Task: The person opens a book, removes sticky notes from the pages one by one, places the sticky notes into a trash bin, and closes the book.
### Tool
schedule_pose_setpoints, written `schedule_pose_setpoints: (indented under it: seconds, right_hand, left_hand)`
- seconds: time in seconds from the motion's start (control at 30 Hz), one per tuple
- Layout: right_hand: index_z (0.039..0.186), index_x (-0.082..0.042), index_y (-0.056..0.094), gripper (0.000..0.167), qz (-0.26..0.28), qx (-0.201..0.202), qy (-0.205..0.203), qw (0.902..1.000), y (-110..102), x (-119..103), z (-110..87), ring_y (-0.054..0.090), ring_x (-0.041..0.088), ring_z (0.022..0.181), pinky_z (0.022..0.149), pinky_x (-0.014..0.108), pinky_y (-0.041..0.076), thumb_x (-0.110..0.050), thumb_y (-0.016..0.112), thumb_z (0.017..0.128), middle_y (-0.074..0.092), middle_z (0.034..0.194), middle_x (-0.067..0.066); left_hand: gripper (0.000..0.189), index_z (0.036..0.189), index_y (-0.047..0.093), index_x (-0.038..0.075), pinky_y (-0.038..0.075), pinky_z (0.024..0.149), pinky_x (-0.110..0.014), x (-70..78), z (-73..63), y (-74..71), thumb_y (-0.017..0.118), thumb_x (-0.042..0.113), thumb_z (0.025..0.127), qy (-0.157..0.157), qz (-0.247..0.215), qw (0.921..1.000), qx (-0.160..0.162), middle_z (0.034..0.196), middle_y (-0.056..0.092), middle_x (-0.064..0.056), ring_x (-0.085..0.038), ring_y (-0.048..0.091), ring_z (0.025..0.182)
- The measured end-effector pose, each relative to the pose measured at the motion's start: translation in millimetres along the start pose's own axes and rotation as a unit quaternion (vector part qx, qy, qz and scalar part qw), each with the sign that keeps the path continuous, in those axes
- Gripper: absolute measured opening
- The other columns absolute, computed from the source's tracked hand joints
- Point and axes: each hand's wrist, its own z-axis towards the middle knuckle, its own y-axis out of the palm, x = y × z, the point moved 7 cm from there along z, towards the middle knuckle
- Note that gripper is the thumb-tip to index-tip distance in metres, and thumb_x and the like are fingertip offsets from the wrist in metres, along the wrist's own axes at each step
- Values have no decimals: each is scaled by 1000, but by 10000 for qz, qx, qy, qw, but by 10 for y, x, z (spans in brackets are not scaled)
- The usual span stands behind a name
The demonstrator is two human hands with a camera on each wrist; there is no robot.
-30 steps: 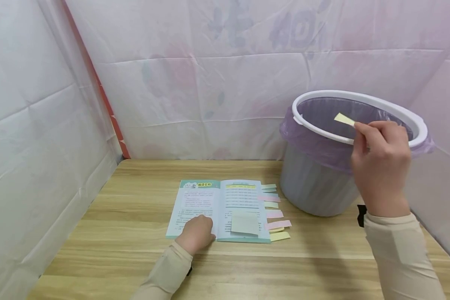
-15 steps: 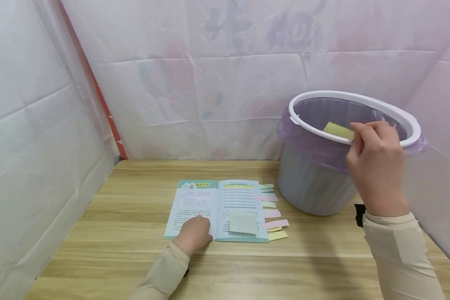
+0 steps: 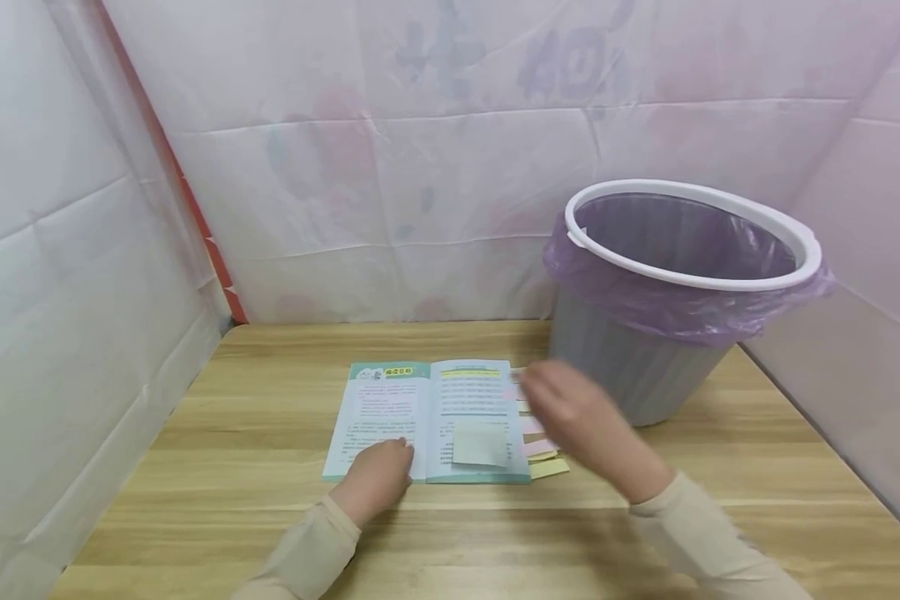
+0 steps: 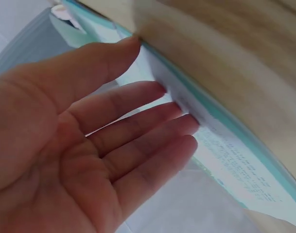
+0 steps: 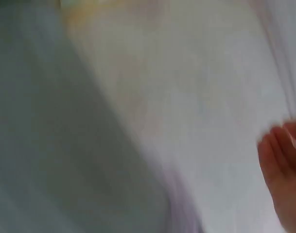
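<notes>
An open booklet [image 3: 382, 412] lies on the wooden table, a pale green sticky note [image 3: 480, 443] on its right page. Several coloured paper tabs, among them a yellow tab [image 3: 549, 468], stick out from its right edge. My left hand [image 3: 375, 479] rests on the bottom of the left page; in the left wrist view its fingers [image 4: 138, 167] are extended, fingertips at the paper. Blurred by motion, my right hand [image 3: 581, 421] hovers beside the tabs and covers some of them. The right wrist view shows its fingers [image 5: 274, 155] fairly straight, holding nothing visible.
A grey bin [image 3: 622, 350] with a purple liner [image 3: 637, 308] and white rim ring stands at the table's back right. White patterned sheets [image 3: 390, 183] hang behind and at both sides of the wooden table [image 3: 255, 400].
My right hand held a yellow paper slip over the bin; the slip is now out of sight. That hand has swung left and down to the booklet's tabs. The left hand stays on the page.
</notes>
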Motion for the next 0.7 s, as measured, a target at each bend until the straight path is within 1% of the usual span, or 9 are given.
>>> schedule_pose_setpoints:
  seconds: [0.03, 0.1, 0.17, 0.23, 0.27, 0.33, 0.47, 0.57, 0.7]
  right_hand:
    - [102, 4, 65, 20, 95, -569, -66, 9983, 206, -76, -67, 61, 25, 79, 68, 33, 55, -8, 51, 95, 62, 89, 12]
    - [98, 0, 64, 15, 155, -1608, -54, 9869, 567, -204, -210, 59, 20, 78, 69, 28, 54, -14, 62, 92, 61, 89, 7]
    - [93, -4, 63, 22, 44, -2303, -28, 9731, 823, -297, -326, 55, 16, 75, 67, 25, 52, -20, 75, 84, 58, 86, 3]
    - [88, -7, 61, 27, -122, -2714, -9, 9624, 968, -361, -388, 49, 13, 70, 62, 22, 47, -25, 79, 79, 54, 80, -1]
    - [84, -8, 59, 28, -190, -2774, -46, 9605, 1007, -386, -399, 46, 12, 67, 60, 21, 46, -26, 80, 79, 52, 77, -2]
    - [79, -10, 57, 27, -249, -2708, -133, 9622, 1040, -424, -402, 43, 11, 64, 58, 20, 43, -25, 80, 79, 50, 73, -3]
    - [73, -10, 55, 23, -389, -2500, -324, 9669, 1028, -484, -397, 40, 10, 59, 53, 19, 40, -11, 77, 77, 49, 67, -3]
    - [74, -9, 56, 20, -459, -2555, -337, 9651, 1017, -498, -416, 44, 11, 59, 54, 20, 43, 0, 74, 74, 51, 67, -2]
    - [79, -6, 59, 19, -474, -2728, -92, 9608, 1009, -470, -452, 48, 13, 61, 55, 23, 46, 5, 73, 73, 54, 70, 0]
  left_hand:
    - [24, 97, 67, -4, 57, 79, -39, -4, -10, 2, 76, 12, 81, 27, -35, 10000, 21, 102, 69, -19, -31, 67, 92]
    - [25, 100, 67, -4, 56, 81, -40, -13, -27, 4, 75, 12, 82, 102, -100, 9999, 56, 104, 68, -19, -32, 66, 95]
    - [26, 103, 67, -3, 56, 81, -41, -24, -44, 8, 74, 13, 83, 193, -150, 9997, 83, 106, 67, -19, -32, 66, 96]
    - [27, 105, 67, -2, 56, 81, -41, -32, -60, 9, 73, 13, 83, 304, -208, 9992, 122, 108, 66, -19, -32, 65, 97]
    - [28, 106, 67, -2, 56, 81, -41, -38, -66, 11, 73, 13, 83, 376, -220, 9989, 146, 110, 65, -19, -33, 65, 98]
    - [30, 109, 67, -1, 56, 83, -41, -51, -86, 10, 74, 12, 83, 497, -301, 9981, 194, 114, 64, -21, -34, 64, 101]
    - [33, 113, 68, -1, 53, 89, -44, -110, -142, -13, 75, 8, 81, 644, -588, 9960, 204, 122, 61, -24, -37, 61, 109]
    - [32, 111, 69, -1, 52, 91, -46, -186, -194, -43, 75, 6, 81, 605, -751, 9952, 190, 121, 61, -24, -38, 61, 110]
    - [30, 109, 69, -3, 51, 91, -47, -292, -230, -64, 75, 5, 80, 458, -881, 9950, 114, 118, 63, -23, -38, 61, 108]
